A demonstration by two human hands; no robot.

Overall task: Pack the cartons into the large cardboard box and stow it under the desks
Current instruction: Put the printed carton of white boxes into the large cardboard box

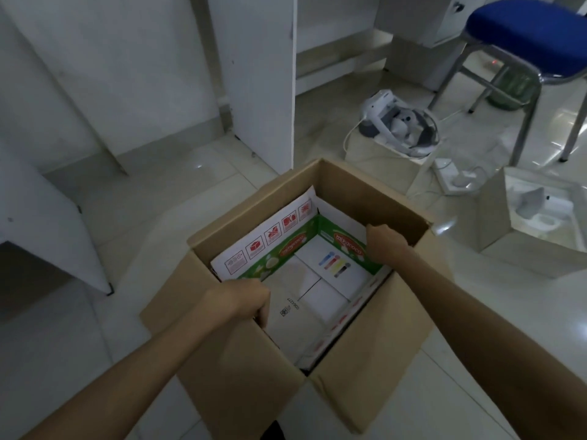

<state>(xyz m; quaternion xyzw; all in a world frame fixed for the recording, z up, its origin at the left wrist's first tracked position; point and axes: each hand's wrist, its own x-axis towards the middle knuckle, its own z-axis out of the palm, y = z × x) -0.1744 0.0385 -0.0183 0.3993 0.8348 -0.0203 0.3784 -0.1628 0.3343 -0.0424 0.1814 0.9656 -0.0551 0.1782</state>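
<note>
— Where does the carton (320,281) sit right now?

— Down inside the box (254,369), which stands on the floor (143,217) just in front of the desk (260,90) panels. The carton is the green-and-white printed one, open-topped, with flat white packs (330,265) lying in it. It fills most of the box, so there's little slack around it.

— And your hands?

— Your left hand (241,300) is curled over the carton's near-left edge, clamped on the card. Your right hand (384,246) is closed on its far-right rim. Both grips are on thin walls, at opposite corners.

— How will it handle?

— I'd judge the carton stiff along its folds but weak at the open rim; that thin card will likely bow if you pull on it. The load looks moderate, not heavy. Once it's seated, move the whole thing by the box itself: hold low on its side walls, not the loose flaps (374,376), which will just hinge. On smooth tile the box should slide easily under the desk, so push from low down.
</note>
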